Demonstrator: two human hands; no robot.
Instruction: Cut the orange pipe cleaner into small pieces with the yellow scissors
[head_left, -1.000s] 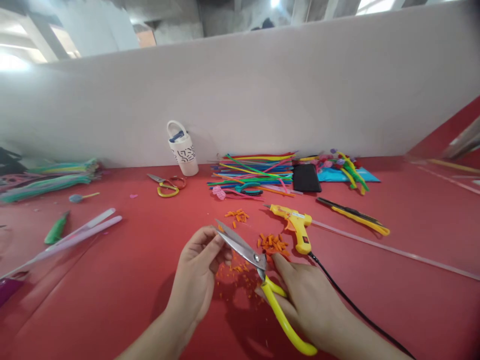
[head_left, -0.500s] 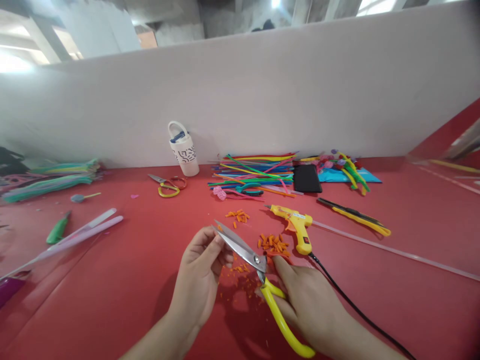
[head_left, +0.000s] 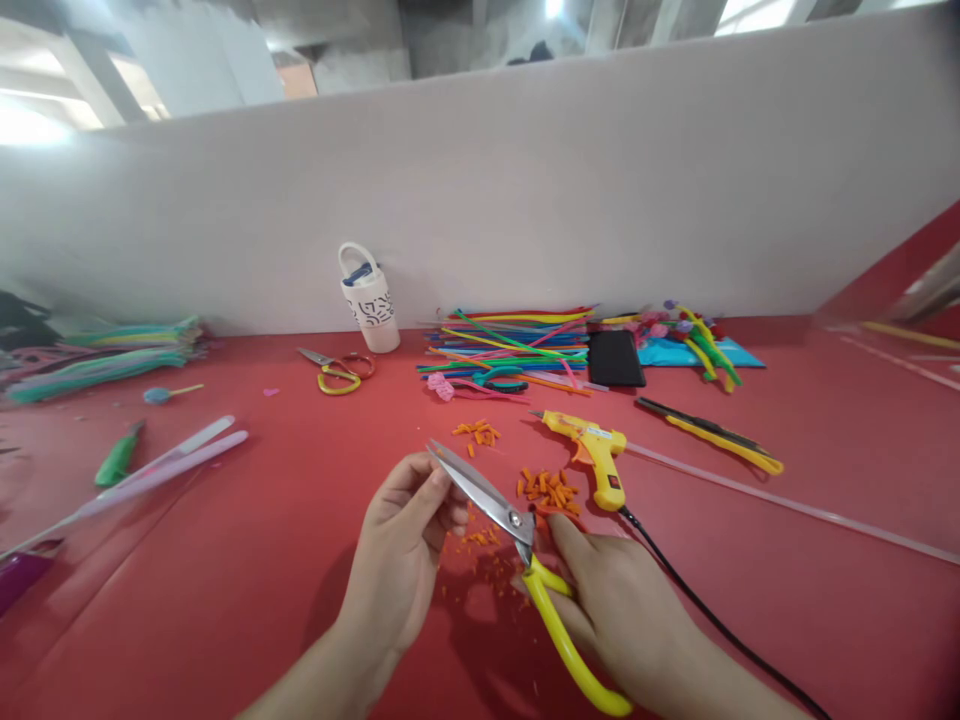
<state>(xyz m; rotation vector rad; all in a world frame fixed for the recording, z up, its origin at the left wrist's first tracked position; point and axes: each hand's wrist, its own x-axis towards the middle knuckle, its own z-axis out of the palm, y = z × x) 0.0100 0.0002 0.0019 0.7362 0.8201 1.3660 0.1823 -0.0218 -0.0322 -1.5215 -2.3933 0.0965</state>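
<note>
My right hand (head_left: 611, 595) is wrapped round the handles of a pair of scissors (head_left: 487, 497) with one yellow and one red-orange grip. The blades point up and left, almost together. At their tips my left hand (head_left: 405, 545) is closed in a pinch. Its fingertips hold a small orange pipe cleaner piece, mostly hidden by the blades and thumb. Short orange pipe cleaner pieces (head_left: 551, 490) lie in a pile just beyond the right hand. Farther back is a smaller group of orange pieces (head_left: 478, 432). Orange fluff (head_left: 495, 572) is scattered below the blades.
A yellow glue gun (head_left: 596, 455) lies right of the pile, its black cord running toward me. Behind are colourful pipe cleaners (head_left: 510, 340), a black phone (head_left: 616, 358) and a white tumbler (head_left: 375, 315). Other scissors (head_left: 337, 372) lie left; tweezers (head_left: 709, 435) lie right.
The orange piece at the left fingertips shows less between the blades now. Both hands and the scissors stay almost in place.
</note>
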